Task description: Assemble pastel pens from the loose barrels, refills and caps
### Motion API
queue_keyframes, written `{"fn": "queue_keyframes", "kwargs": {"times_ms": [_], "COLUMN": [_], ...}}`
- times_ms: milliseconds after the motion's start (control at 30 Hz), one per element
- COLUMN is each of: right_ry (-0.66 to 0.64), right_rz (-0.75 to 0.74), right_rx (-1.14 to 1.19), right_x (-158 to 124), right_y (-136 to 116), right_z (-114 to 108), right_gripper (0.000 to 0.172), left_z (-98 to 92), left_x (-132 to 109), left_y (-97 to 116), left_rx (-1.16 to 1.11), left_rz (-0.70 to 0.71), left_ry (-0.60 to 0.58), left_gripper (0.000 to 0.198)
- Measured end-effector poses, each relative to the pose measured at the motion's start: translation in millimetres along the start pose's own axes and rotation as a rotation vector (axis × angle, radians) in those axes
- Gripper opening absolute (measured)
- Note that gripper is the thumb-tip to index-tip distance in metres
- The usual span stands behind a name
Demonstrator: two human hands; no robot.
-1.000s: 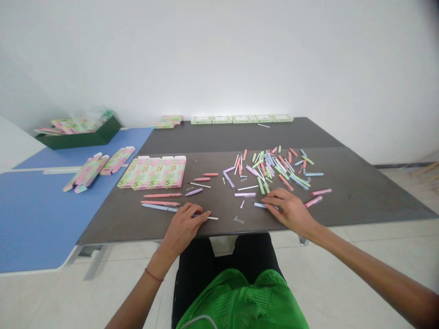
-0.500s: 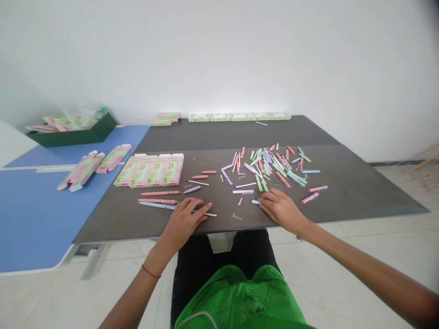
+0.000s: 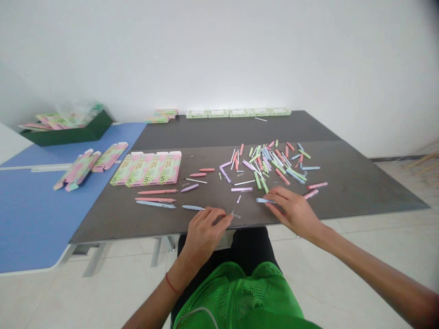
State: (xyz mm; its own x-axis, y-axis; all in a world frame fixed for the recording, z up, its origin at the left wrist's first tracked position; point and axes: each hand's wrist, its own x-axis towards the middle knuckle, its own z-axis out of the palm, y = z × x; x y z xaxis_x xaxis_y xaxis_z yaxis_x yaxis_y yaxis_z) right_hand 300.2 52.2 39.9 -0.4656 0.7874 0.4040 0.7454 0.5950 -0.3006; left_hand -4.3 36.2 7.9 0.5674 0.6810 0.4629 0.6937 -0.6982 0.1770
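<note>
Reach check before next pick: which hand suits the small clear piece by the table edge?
Left, likely: the left hand sits beside the clear piece; the right hand is farther, at a blue pen barrel.

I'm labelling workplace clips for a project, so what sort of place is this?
Probably a small packing or assembly workroom: a dark table is strewn with pastel pen parts, printed cartons lie flat in a row, and a green tray holds more cartons.

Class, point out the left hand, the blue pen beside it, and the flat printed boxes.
left hand [image 3: 207,235], head view, back of the hand
blue pen [image 3: 192,207], head view, barrel
flat printed boxes [image 3: 146,168], head view, middle of the row
</note>
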Motion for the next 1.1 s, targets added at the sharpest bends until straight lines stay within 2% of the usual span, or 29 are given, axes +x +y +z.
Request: {"fn": "queue_keyframes", "kwargs": {"times_ms": [133,233,433,667,800,933,1033,1100], "right_ry": [-0.043,-0.052,-0.083,-0.091,-0.091,-0.051,-0.013,-0.078], "right_rz": [0.004,-0.005,-0.015,-0.028,-0.035,-0.047,0.015,0.091], "right_rx": [-0.009,-0.030,-0.087,-0.160,-0.213,-0.174,-0.172,-0.201], "right_x": [-1.9,-3.7,-9.7,-15.0,-14.1,10.2,52.6,86.4], "right_y": [2.5,5.1,18.4,23.2,15.6,14.9,26.6,38.5], "right_z": [8.7,14.1,25.4,35.9,31.1,16.3,12.8,18.1], "right_gripper": [0.019,0.021,0.022,0.024,0.025,0.028,0.029,0.030], "left_z": [14.5,21.9,23.6,28.3,37.7,44.2,45.2,44.5], "left_x": [14.3,23.4,31.5,38.0,39.4,37.6,36.1,35.9], "left_y": [3.9,5.4,3.8,10.8,15.5,14.5,13.0,12.9], "left_rx": [0.080,0.134,0.079,0.031,0.026,0.018,0.022,0.030], "left_rz": [0.005,0.023,-0.030,0.000,0.031,0.020,0.012,0.012], "left_ry": [-0.096,-0.157,-0.237,-0.189,-0.155,-0.145,-0.148,-0.143], "left_gripper": [0.024,0.015,0.004,0.003,0.003,0.006,0.011,0.014]}}
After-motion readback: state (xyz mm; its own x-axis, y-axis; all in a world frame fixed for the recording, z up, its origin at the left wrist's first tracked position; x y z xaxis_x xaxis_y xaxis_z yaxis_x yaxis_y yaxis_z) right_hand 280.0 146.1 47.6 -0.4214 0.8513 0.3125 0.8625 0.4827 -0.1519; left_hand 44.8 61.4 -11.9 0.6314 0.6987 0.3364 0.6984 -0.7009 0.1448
